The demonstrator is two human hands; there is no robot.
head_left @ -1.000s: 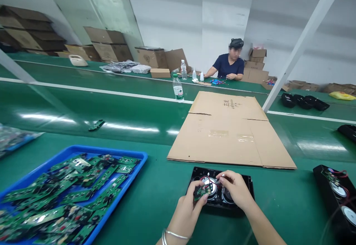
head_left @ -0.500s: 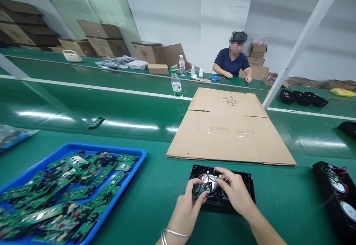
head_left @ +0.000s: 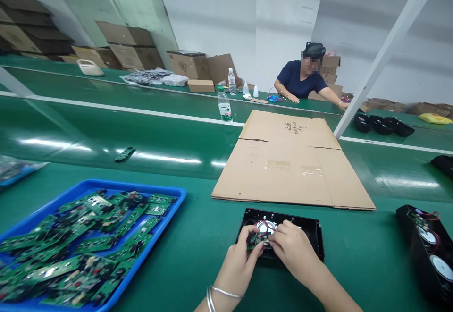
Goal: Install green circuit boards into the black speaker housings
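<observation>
While the left hand [head_left: 233,267] pinched the circuit board [head_left: 253,240] above the black housing [head_left: 314,234] at lower centre, presumably to steady it, the right hand [head_left: 297,255] had its fingertips drawn together at the board's edge; what they gripped could not be determined.

Flat cardboard sheet [head_left: 293,161], taped and hand-marked, right of centre. Green-capped bottle [head_left: 224,107], labelled, upright, centre. Clear bottle [head_left: 231,83], upright, behind it; two small white bottles [head_left: 246,88] to its right. Person in dark blue top [head_left: 302,78], upper right, one arm outstretched. Stacked cartons [head_left: 136,47], upper left. Pale handled object [head_left: 89,68], upper left. Yellow bag [head_left: 434,119], right edge.
</observation>
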